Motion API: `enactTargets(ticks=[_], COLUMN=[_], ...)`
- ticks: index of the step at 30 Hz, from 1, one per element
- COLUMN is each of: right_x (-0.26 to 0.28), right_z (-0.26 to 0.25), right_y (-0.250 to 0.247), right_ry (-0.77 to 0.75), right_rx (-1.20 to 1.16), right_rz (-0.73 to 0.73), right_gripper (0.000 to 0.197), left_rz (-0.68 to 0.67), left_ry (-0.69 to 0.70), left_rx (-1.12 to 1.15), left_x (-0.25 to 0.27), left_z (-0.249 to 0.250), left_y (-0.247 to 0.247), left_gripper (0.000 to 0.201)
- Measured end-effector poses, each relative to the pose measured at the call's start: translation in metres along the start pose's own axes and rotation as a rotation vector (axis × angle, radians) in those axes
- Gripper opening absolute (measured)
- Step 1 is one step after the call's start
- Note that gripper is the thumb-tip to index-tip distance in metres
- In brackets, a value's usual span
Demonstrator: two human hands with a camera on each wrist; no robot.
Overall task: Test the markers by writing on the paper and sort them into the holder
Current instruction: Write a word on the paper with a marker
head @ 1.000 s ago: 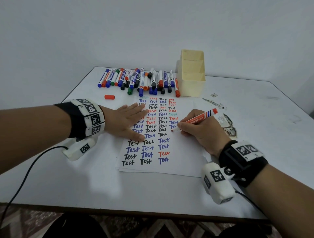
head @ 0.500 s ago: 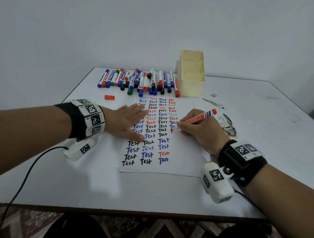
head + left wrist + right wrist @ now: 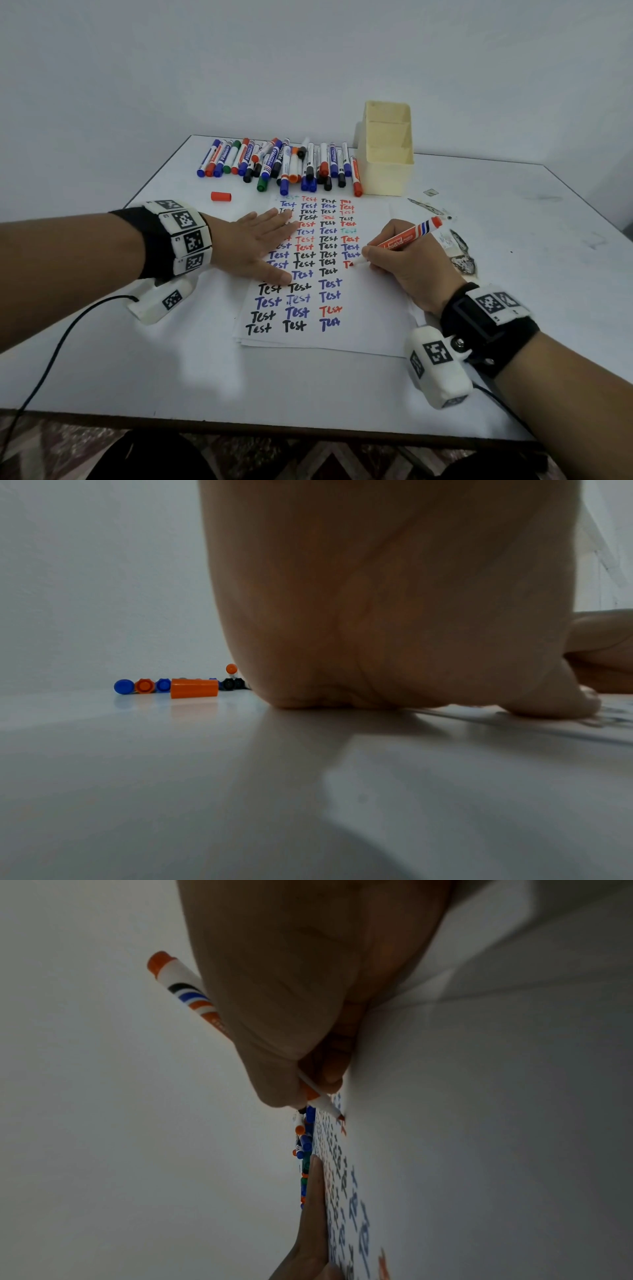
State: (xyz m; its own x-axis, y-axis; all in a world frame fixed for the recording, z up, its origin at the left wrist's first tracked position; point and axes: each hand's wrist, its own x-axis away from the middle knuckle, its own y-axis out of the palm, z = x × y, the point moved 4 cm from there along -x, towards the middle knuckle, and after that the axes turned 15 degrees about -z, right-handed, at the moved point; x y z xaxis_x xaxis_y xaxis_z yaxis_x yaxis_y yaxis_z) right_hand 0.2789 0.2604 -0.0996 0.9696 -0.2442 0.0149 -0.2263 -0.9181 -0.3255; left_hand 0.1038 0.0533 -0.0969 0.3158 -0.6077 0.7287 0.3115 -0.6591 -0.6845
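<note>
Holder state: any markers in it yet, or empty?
Looks empty: the head view shows the holder upright with no marker tips above its compartments, whose bottoms stay hidden. The capped markers lie beside it on the table.

My white worktop (image 3: pixel 513 308) stands against a plain pale wall (image 3: pixel 308 61); below its near edge I see a patterned floor (image 3: pixel 308 459) in soft, even light.

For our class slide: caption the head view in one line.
Right hand writes with orange marker on paper; left hand steadies it.
</note>
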Motion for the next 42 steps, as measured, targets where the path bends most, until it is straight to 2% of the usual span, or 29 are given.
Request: enactTargets(ticks=[11, 15, 28, 34, 42], right_x=[0.0009, 0.002, 0.0005, 0.0035, 0.0019], right_z=[-0.0009, -0.0015, -0.0022, 0.0001, -0.0011], right_y=[-0.0015, -0.0036, -0.002, -0.0064, -0.0037], right_ry=[-0.006, -0.025, 0.004, -0.031, 0.008], right_rx=[0.013, 0.015, 0.051, -0.004, 0.048], right_rz=[0.002, 0.042, 0.017, 0.131, 0.053], right_gripper=[0.013, 0.011, 0.014, 0.01, 0.01], left_rz=[-0.016, -0.015, -0.015, -0.009, -0.013], left_ry=[0.002, 0.003, -0.011, -0.015, -0.015], left_rx=[-0.006, -0.004, -0.006, -0.006, -0.005], left_x=[0.0003, 0.0009, 0.0019, 0.0027, 0.0031], left_z=[0.0006, 0.0008, 0.0014, 0.0026, 0.0035], left_y=[-0.0005, -0.0006, -0.001, -0.001, -0.001], left_gripper=[0.126, 0.125, 0.12, 0.118, 0.117])
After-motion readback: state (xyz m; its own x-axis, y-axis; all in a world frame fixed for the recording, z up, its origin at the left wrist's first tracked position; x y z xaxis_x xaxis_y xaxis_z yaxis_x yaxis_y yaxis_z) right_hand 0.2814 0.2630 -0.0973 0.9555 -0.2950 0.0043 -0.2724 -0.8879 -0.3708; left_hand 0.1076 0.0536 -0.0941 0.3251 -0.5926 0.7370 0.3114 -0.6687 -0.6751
